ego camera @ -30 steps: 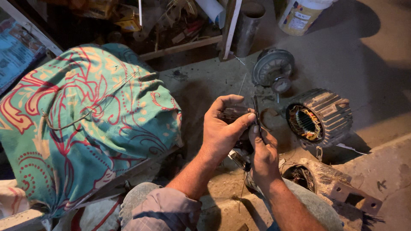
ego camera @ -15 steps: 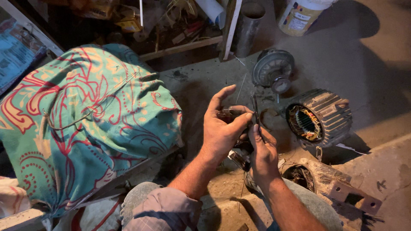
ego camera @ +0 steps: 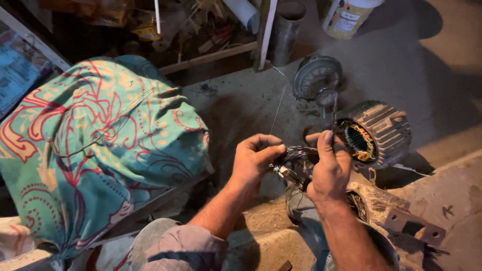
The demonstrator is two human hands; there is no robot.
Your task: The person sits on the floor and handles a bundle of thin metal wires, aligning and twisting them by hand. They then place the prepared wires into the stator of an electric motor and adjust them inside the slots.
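Head view puts a tangle of thin dark wires (ego camera: 296, 153) at the middle of what I see, held between my two hands above the concrete floor (ego camera: 241, 108), near the ribbed motor housing. I cannot make out much of it: the strands are fine, dim and partly covered by my fingers, and a small pale metal piece (ego camera: 287, 173) hangs at the lower edge, too small for me to tell its kind. My left hand (ego camera: 253, 163) has its fingers curled together, pinching the left side of the bundle. My right hand (ego camera: 329, 168) is closed on the right side, thumb raised, its back turned to the camera so the fingertips are hidden. A thin stiff wire (ego camera: 334, 108) rises from that hand.

Just right of my right hand lies the motor housing (ego camera: 379, 133), grey and finned, open end toward me, with copper windings showing inside. Farther off sits a round end cover (ego camera: 316, 75). Below my right forearm is a rusty metal bracket (ego camera: 396, 218), partly cut off by the frame edge. At far left a teal and red patterned cloth (ego camera: 95, 155) covers a bulky shape I cannot identify. A pale plastic bucket (ego camera: 349, 15) stands at the far edge, its top cut off.
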